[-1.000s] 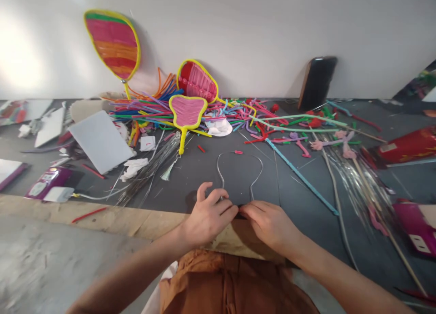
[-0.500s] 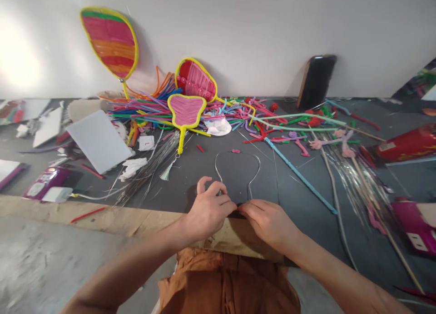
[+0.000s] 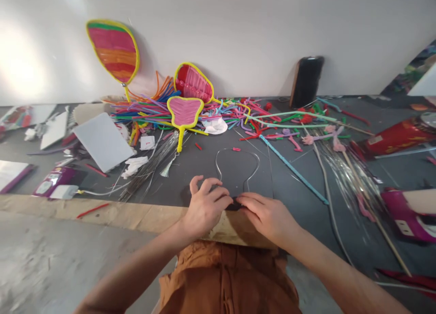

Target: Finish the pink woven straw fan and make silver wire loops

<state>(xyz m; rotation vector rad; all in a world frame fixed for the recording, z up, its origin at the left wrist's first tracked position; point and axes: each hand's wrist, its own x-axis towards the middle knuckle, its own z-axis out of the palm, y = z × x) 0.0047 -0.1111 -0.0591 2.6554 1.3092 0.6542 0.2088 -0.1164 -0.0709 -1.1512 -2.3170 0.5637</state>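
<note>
A thin silver wire point(image 3: 258, 161), bent into a rounded loop with a small pink piece point(image 3: 236, 149) at its top, lies over the dark table near its front edge. My left hand point(image 3: 206, 209) pinches the wire's lower left end, thumb and fingers together, other fingers curled. On the lower right end, my right hand point(image 3: 269, 216) is closed in a pinch as well. The fingertips of both hands almost meet, and they hide the wire ends. Just beyond the left hand lies a small pink fan point(image 3: 185, 112) with a yellow fuzzy rim and a pale tassel point(image 3: 166, 169).
Colourful pipe cleaners point(image 3: 146, 109) pile along the wall. Two larger fans, one striped point(image 3: 114, 50) and one red-pink point(image 3: 194, 82), lean there, as does a phone point(image 3: 306, 82). A white card point(image 3: 104, 141) lies left; a red can point(image 3: 402, 134) lies right. A blue fuzzy stem point(image 3: 294, 168) crosses the table.
The view has shifted slightly. Both hands keep hold of the wire loop near the table edge, and the fingertips have moved only a little.
</note>
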